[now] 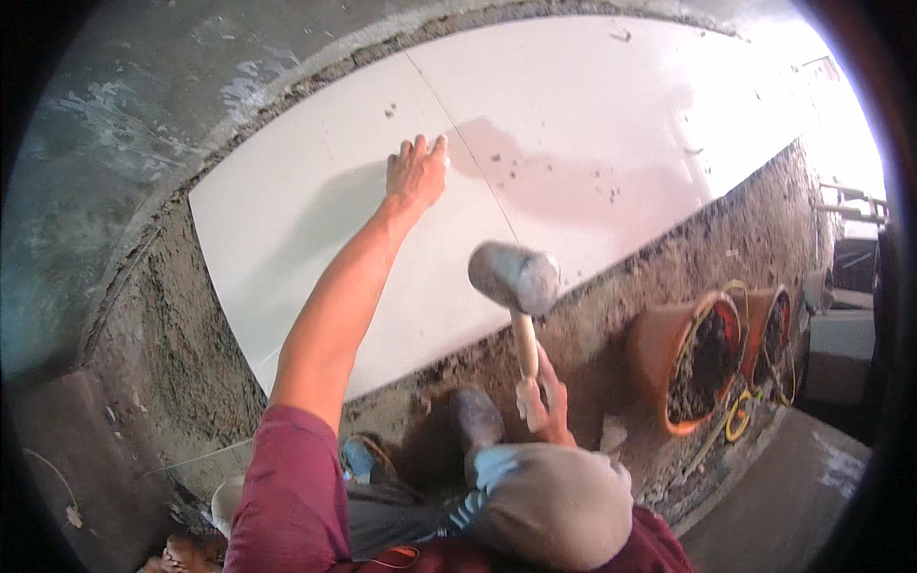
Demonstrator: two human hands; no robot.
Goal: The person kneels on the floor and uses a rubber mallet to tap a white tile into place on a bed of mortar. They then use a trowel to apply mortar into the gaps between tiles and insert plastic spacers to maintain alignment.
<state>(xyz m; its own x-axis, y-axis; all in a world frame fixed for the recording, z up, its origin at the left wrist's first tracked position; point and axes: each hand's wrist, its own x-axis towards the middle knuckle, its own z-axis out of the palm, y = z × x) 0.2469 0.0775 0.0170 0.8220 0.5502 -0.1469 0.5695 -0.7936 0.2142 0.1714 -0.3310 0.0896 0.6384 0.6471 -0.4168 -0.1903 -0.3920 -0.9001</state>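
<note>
My left arm reaches forward, and my left hand [417, 174] rests with its fingers stretched out on a large white tile [315, 229], close to the seam. A second white tile [611, 105] lies to the right, with a thin joint line between the two. In my right hand [544, 403] is a mallet [514, 275], gripped by its pale wooden handle. Its thick grey head is raised above the near edge of the tiles, close to the seam. Small crumbs of mortar are scattered over both tiles.
Rough brown mortar [172, 334] borders the tiles on the left and near sides. Two orange buckets [654, 353] of dark mix stand at the right, with a yellow cord [737, 418] beside them. My bent knee [554, 511] is at the bottom. Smooth grey floor [143, 124] spreads at the far left.
</note>
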